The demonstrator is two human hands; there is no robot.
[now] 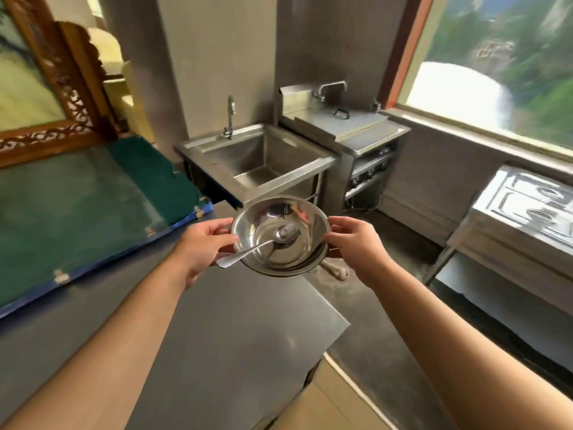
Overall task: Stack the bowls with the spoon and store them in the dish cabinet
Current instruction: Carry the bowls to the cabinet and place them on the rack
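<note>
A stack of shiny steel bowls (302,218), one nested inside another, is held in the air above the far corner of a steel counter (235,330). A metal spoon (263,243) lies in the top bowl, its handle sticking out over the near left rim. My left hand (203,243) grips the left rim and my right hand (356,243) grips the right rim. No dish cabinet can be made out in this view.
Ahead stands a steel sink (257,159) with a tap, and a steel cooking unit (350,128) to its right. A green sheet (77,206) covers the counter at left. A steel table (527,218) stands right, under a window. Floor lies between.
</note>
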